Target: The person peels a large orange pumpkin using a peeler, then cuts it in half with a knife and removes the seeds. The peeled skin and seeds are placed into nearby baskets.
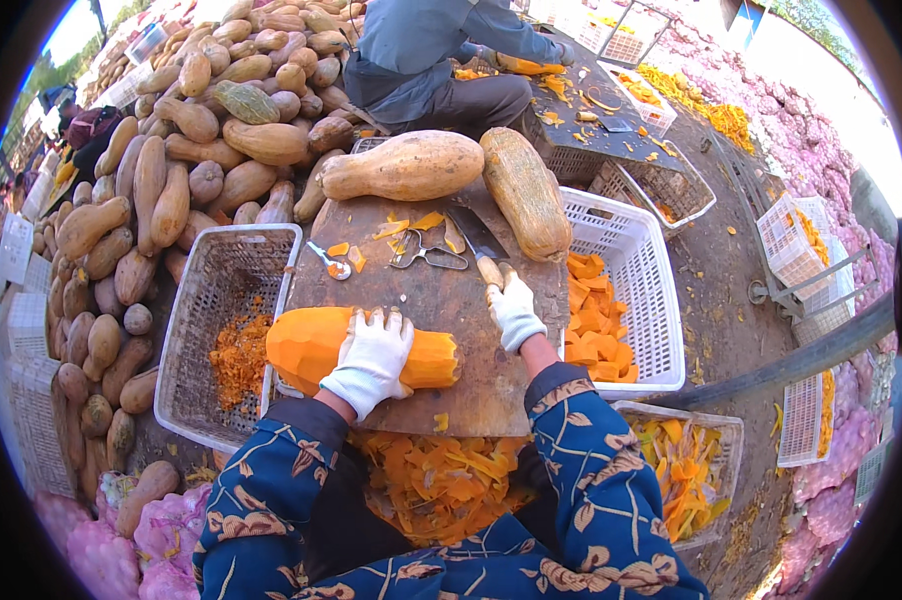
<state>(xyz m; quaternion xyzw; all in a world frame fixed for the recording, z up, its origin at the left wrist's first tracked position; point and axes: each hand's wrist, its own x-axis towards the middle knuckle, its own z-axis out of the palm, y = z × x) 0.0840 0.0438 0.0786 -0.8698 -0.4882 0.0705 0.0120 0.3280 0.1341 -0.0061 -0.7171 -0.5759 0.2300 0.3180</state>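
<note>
A peeled orange squash (301,345) lies across the wooden board (496,405) before me, its narrow end to the right. My left hand (372,360), in a white work glove, rests spread on top of it. My right hand (512,307), gloved too, grips the wooden handle of a knife (473,232) with a broad blade, which lies on or close to the board. Left of the blade are a metal Y-shaped peeler (428,255), a spoon (334,264) and bits of peel (392,228). Two unpeeled squashes, one lying crosswise (406,165) and one lengthwise (526,193), sit at the far edge.
Left stands a crate (229,232) with orange pulp; right, a white crate (646,270) of cut chunks. Peelings (443,480) lie below the board. A squash heap (218,127) rises far left. A co-worker (428,67) sits ahead. A pole (796,356) slants in from the right.
</note>
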